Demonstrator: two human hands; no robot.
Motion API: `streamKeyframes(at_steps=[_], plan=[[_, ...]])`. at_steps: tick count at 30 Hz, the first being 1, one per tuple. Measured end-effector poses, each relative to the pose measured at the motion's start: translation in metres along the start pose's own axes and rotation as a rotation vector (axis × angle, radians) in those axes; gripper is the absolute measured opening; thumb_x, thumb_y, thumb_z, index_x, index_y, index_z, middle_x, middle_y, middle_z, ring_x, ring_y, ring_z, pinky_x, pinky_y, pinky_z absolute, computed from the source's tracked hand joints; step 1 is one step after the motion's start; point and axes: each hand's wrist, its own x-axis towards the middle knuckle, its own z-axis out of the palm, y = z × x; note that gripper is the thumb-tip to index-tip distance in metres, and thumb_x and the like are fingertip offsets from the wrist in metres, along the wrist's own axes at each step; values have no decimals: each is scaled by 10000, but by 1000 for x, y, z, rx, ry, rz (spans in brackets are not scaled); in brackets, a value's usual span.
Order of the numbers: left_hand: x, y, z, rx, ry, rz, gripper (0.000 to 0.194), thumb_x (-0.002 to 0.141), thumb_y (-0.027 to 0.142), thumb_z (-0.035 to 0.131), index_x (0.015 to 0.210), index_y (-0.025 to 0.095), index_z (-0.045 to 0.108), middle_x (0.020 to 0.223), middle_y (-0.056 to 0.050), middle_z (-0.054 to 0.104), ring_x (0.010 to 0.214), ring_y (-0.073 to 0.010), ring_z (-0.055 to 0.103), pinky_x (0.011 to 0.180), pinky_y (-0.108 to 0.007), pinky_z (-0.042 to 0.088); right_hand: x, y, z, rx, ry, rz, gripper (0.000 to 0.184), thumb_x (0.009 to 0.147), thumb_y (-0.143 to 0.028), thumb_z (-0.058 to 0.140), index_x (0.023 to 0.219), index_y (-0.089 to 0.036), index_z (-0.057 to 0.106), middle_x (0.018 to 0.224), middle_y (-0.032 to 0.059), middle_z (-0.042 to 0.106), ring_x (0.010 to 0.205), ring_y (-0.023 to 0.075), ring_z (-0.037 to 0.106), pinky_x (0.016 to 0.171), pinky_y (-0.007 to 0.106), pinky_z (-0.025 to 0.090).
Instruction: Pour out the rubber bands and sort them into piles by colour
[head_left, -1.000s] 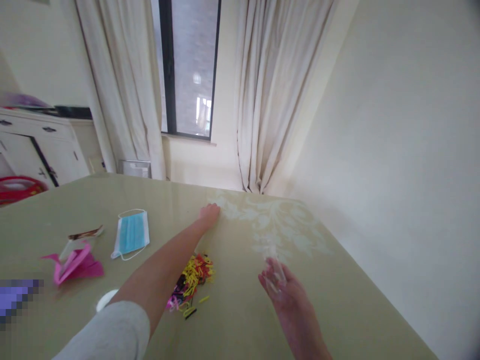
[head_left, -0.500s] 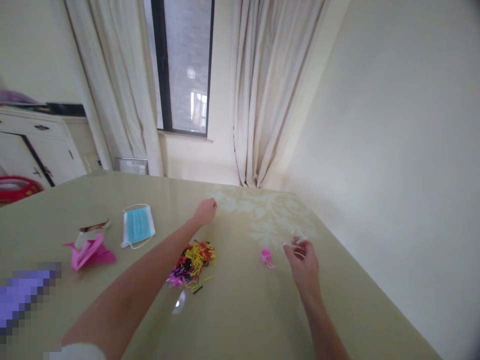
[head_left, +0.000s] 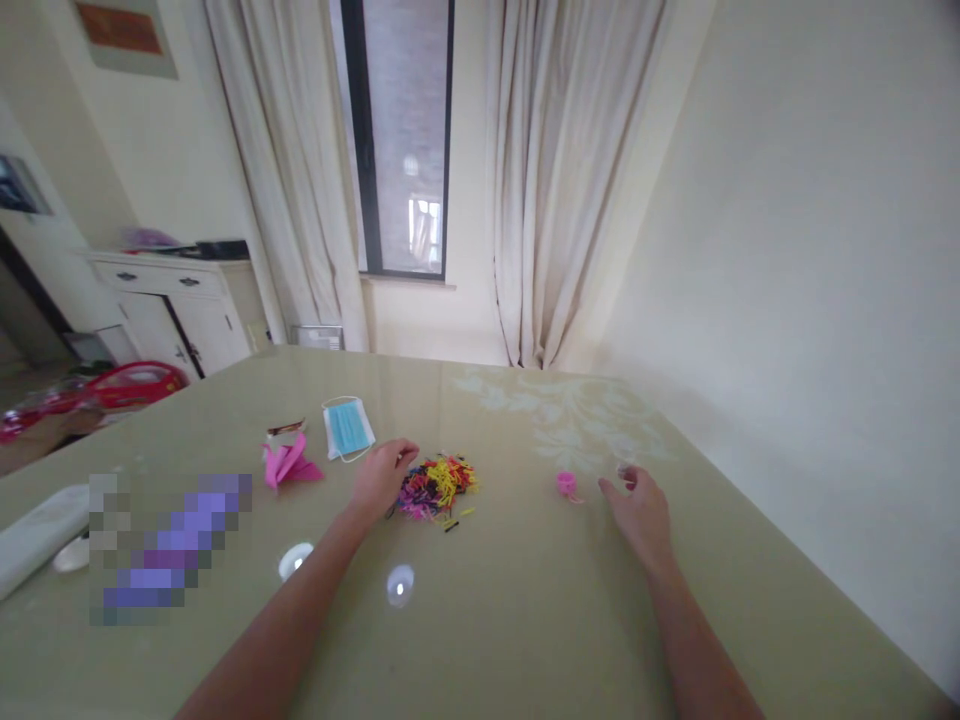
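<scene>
A pile of short, colourful strips [head_left: 442, 485] that look like small elastic bands lies mid-table, in yellow, red, black, pink and purple. Just left of it, my left hand [head_left: 381, 478] hovers with its fingers drawn together; whatever may be in them is too small to see. My right hand [head_left: 643, 512] is curled at the right, its fingers closed around a thin, whitish clear loop or strand [head_left: 624, 467]. Between the hands, nearer the right one, a small pink cup-like thing [head_left: 566, 484] sits with a pale pink strand beside it.
A blue face mask [head_left: 349, 427] and a folded pink paper piece [head_left: 289, 464] lie at the left of the glossy table [head_left: 517, 610]. Beyond them are a blurred-out purple item [head_left: 180, 545] and a long white object [head_left: 41, 535]. A wall [head_left: 817, 300] borders the right side.
My left hand has drawn back from beyond the pile to its left side. My right hand stays near the pink thing. The view has swung left, showing more of the room there.
</scene>
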Motion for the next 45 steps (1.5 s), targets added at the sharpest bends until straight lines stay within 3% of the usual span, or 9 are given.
streamKeyframes(at_steps=[5,10,13,16,21,26,32,38,45], plan=[[-7,-9,3,-32,6,12,270,975,307,511,993,216,764,1048,-79,787,984,-252,713,898,-361,523,-1,-2,-9,10,25,3,671,714,-594,643,1162,-95,674,1099,238,721,973,373,670,895,502,489],[-12,-3,4,-53,-44,70,277,987,339,516,1001,251,778,1037,-61,763,1007,-240,692,939,-356,511,-23,-33,-25,157,435,-193,642,947,-609,500,1300,-84,608,1101,207,655,1000,322,596,941,503,470],[-20,7,4,-4,-34,96,343,1020,409,480,1034,253,786,1070,-83,729,1043,-258,666,970,-384,495,-39,-56,-10,146,166,-453,447,995,-493,471,1231,-161,655,1048,155,657,982,300,608,925,473,498],[-31,19,9,67,-36,134,369,1002,503,525,1174,277,762,1223,-95,704,1160,-295,615,1046,-442,449,-47,-66,16,-37,-102,-523,314,935,-375,522,1123,-224,723,1142,159,692,1078,344,621,972,525,499],[-36,29,28,170,-116,200,509,938,520,635,1407,321,635,1373,-119,652,1282,-346,527,1100,-512,371,-50,-62,29,-33,-298,-511,348,925,-246,453,1130,-236,735,1160,127,750,1082,318,675,956,504,533],[-19,22,38,-15,-74,137,284,975,341,579,1190,222,721,1158,-123,699,1141,-300,606,1048,-446,451,-48,-62,-11,174,-291,-379,326,901,-443,565,1099,-217,690,954,101,777,798,263,728,745,396,565],[-11,9,31,-192,-16,107,303,952,275,580,1229,202,678,1201,-96,740,1107,-243,685,1003,-371,525,-29,-32,-50,107,-378,-227,303,769,-529,678,797,-228,697,719,60,749,660,242,693,658,353,515],[-8,10,27,-328,24,72,356,964,342,535,1269,216,670,1208,-64,760,1048,-221,721,949,-352,573,-14,1,-48,-10,-328,-93,342,753,-579,657,724,-250,744,738,83,772,724,295,730,708,401,518],[-8,-3,7,-485,-14,26,431,904,243,474,1299,187,636,1258,-107,740,1145,-228,704,953,-374,577,-10,24,-44,-170,-97,-42,318,771,-435,615,977,-224,732,898,142,780,844,346,735,722,431,511]])
